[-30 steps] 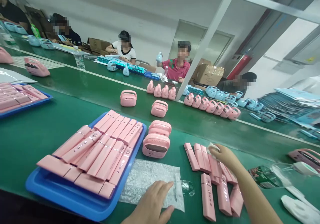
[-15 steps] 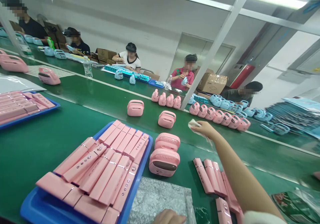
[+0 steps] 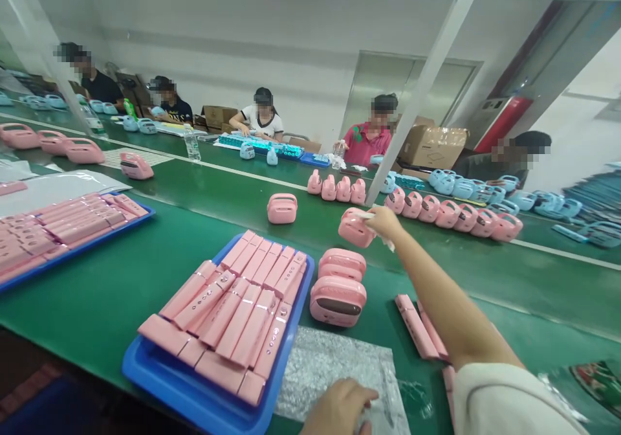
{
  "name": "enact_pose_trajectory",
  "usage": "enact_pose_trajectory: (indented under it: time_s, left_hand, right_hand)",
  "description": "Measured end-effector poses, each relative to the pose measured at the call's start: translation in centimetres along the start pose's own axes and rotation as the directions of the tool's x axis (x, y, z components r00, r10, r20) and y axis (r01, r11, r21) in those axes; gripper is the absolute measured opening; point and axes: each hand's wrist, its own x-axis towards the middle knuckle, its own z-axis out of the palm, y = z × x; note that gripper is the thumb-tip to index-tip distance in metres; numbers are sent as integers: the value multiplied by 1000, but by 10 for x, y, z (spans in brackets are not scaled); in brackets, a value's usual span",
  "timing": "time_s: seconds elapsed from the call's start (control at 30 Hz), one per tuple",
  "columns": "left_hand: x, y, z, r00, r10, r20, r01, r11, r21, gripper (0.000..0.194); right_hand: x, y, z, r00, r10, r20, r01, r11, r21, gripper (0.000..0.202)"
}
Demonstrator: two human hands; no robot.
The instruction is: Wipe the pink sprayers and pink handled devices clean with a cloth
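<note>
At the bottom centre of the frame, my left hand is hanging loosely open, fingers bent and thumb apart, over a bubble-wrap sheet; whether it is touching the wrap, I cannot tell. Just to its left, a blue tray is holding stacked pink bars, while more loose bars are lying on the green worktop at lower right, partly hidden behind my forearm. Two pink cases are standing one behind the other near the centre. Just beyond them, my right hand is closing on a white cloth. The single pink case is sitting directly left of that grip, tilting slightly, the cloth meeting its upper right side; whether my fingertips are also hooking its handle, I cannot tell. Farther off, a row of pink cases is lining the right of the frame, and a co-worker in a pink shirt is sitting across the worktop.
</note>
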Motion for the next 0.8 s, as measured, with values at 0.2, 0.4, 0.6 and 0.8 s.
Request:
enact_pose_trajectory:
  time_s: [0.2, 0.4, 0.6, 0.8]
  left_hand:
    - [-5, 19, -19, 978, -99, -183, 53, 970, -239, 47]
    - [-8, 25, -19, 955, 22, -294, -110, 951, -288, 74]
    - [-17, 44, -32, 965, -64, -255, -31, 935, -353, 73]
    - [-21, 39, -58, 921, -139, -364, -36, 899, -436, 78]
  right_hand:
    - [-50, 3, -40, 945, 304, 121, -302, 953, -36, 31]
    - [-150, -21, -59, 794, 538, 284, -597, 778, 196, 46]
    - [-217, -45, 7, 712, 357, 605, -674, 589, 445, 35]
    - [-231, -57, 72, 714, 173, 678, -673, 434, 598, 28]
